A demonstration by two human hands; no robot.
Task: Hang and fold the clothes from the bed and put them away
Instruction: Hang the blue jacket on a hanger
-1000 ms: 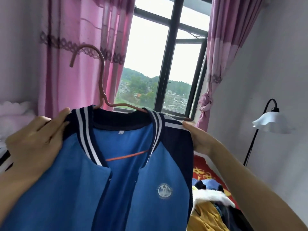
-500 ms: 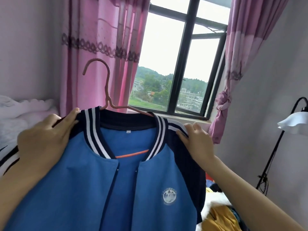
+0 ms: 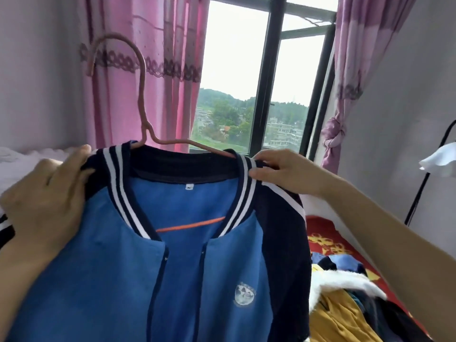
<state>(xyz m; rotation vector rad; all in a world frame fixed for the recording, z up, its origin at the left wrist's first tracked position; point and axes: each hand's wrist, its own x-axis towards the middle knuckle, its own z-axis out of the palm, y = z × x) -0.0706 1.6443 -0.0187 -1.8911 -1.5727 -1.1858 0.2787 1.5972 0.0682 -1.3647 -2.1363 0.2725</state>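
Your hands both hold the garment. Left hand (image 3: 47, 201) grips the near shoulder of the blue jacket (image 3: 111, 280), fingers curled over the fabric. Right hand (image 3: 283, 174) pinches the far shoulder. Over the last second it has moved inward from the shoulder's outer edge to just beside the striped collar (image 3: 244, 183).

Finding: both shoulders now appear seated on the pink hanger (image 3: 144, 114). Hanging of this item looks near complete, but it is not yet put away.

Orientation: the jacket is held up before you, front facing you and open. Collar is up and the hem runs below view, so the long axis is roughly vertical. The hook points up and curls left.

Beyond, a pile of clothes (image 3: 340, 317) remains on the bed (image 3: 320, 228).
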